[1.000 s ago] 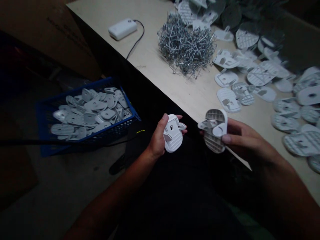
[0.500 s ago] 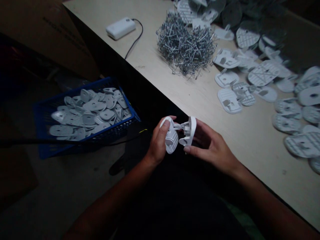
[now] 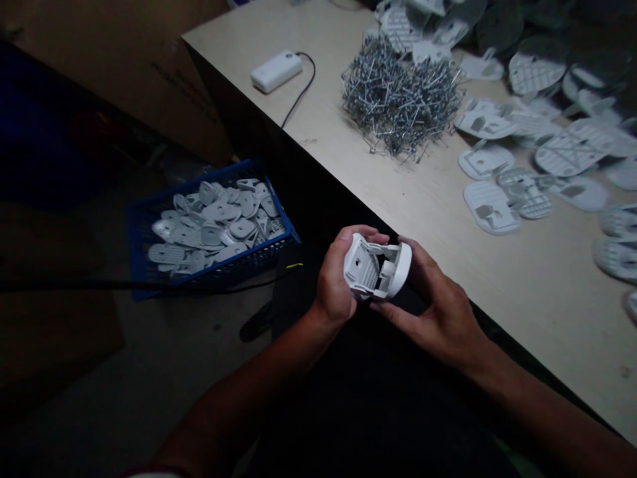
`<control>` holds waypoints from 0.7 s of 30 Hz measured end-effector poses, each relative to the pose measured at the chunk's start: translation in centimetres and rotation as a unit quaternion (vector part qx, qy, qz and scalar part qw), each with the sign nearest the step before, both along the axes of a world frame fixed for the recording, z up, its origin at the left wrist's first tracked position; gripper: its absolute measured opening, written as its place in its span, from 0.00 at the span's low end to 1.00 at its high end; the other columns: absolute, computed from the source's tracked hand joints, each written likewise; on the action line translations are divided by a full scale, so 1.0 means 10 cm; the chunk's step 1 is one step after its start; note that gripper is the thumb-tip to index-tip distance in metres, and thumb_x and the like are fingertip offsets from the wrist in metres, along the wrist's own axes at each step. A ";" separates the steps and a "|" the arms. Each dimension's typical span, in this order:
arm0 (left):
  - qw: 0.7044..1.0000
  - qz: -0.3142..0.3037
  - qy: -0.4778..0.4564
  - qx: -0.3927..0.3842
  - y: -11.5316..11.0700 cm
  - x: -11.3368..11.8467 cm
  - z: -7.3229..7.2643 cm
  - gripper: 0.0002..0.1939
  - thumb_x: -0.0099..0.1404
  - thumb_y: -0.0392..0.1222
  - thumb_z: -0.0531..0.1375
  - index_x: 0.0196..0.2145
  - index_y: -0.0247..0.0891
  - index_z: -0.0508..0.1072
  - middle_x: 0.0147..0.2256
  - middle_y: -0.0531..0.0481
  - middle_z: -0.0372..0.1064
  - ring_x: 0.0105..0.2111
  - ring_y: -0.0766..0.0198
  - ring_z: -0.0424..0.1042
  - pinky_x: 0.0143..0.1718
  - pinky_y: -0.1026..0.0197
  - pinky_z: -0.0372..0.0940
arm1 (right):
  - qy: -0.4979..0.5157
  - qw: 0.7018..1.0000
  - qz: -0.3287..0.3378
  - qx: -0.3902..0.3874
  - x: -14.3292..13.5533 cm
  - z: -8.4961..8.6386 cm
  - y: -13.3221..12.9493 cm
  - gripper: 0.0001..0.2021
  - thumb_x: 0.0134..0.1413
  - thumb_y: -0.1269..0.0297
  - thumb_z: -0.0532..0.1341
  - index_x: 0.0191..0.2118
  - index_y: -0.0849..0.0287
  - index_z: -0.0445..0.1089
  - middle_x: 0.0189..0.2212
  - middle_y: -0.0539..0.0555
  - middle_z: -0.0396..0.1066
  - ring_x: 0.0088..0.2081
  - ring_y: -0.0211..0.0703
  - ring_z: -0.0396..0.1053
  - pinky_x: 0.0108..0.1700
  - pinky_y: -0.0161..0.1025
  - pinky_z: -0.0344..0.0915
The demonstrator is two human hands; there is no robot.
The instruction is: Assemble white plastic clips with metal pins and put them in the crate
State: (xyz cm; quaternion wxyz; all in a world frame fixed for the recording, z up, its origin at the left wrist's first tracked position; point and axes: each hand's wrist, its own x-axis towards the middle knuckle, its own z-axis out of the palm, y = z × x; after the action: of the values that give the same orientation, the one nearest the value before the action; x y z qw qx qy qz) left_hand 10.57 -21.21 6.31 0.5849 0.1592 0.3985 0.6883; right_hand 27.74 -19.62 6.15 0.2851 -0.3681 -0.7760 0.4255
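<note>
In front of the table edge, my left hand (image 3: 338, 279) is closed around a white plastic part (image 3: 359, 265) with a small hole in its flat inner face. My right hand (image 3: 440, 309) grips a second white plastic part (image 3: 398, 271), rounded on its outer side, between thumb and fingers. The two parts meet at their side lugs and stand at an angle, with a gap between their inner faces. Some fingertips are hidden behind the parts.
On the table (image 3: 338, 156) lie a heap of metal wire pieces (image 3: 401, 93), a white power bank (image 3: 277, 71) with a cable, and many loose white plastic parts (image 3: 490, 207). A blue basket (image 3: 291, 232) full of white pieces stands on the floor at left.
My hands have come closer together, and the two plastic parts now touch at their lugs. The left part has turned so its inner face shows. The whole view has shifted slightly.
</note>
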 end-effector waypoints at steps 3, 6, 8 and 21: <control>0.999 0.004 0.042 0.021 -0.03 0.01 0.01 0.19 0.74 0.54 0.54 0.46 0.37 0.76 0.43 0.43 0.80 0.45 0.53 0.79 0.49 0.54 0.71 | -0.007 1.000 0.004 0.026 0.00 0.03 0.02 0.49 0.56 0.55 0.75 0.77 0.44 0.50 0.69 0.55 0.64 0.66 0.62 0.66 0.69 0.61 0.64; 0.997 0.006 0.071 0.030 -0.05 0.01 0.02 0.18 0.74 0.53 0.54 0.47 0.38 0.75 0.43 0.44 0.79 0.45 0.54 0.79 0.49 0.55 0.71 | -0.015 0.997 0.010 0.072 0.00 0.04 0.02 0.47 0.58 0.56 0.73 0.77 0.50 0.51 0.68 0.59 0.66 0.64 0.62 0.69 0.66 0.60 0.68; 0.994 0.006 0.099 0.034 -0.06 0.01 0.03 0.17 0.74 0.52 0.54 0.47 0.39 0.75 0.44 0.45 0.79 0.45 0.55 0.78 0.48 0.56 0.71 | -0.023 0.994 0.017 0.106 -0.01 0.04 0.03 0.47 0.58 0.58 0.73 0.77 0.54 0.50 0.67 0.62 0.67 0.62 0.61 0.71 0.64 0.57 0.71; 0.986 0.048 0.158 0.034 -0.06 -0.05 0.19 0.13 0.72 0.47 0.55 0.47 0.40 0.75 0.46 0.45 0.79 0.48 0.54 0.78 0.50 0.54 0.72 | 0.036 0.993 0.048 0.104 -0.14 0.13 0.16 0.47 0.58 0.59 0.74 0.76 0.54 0.51 0.65 0.61 0.69 0.60 0.57 0.74 0.63 0.52 0.72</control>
State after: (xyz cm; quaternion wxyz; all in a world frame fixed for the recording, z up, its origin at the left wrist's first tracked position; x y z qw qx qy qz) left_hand 10.09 -21.80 8.25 0.4748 0.2665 0.4694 0.6951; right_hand 26.37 -18.04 7.47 0.3285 -0.2831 -0.8222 0.3687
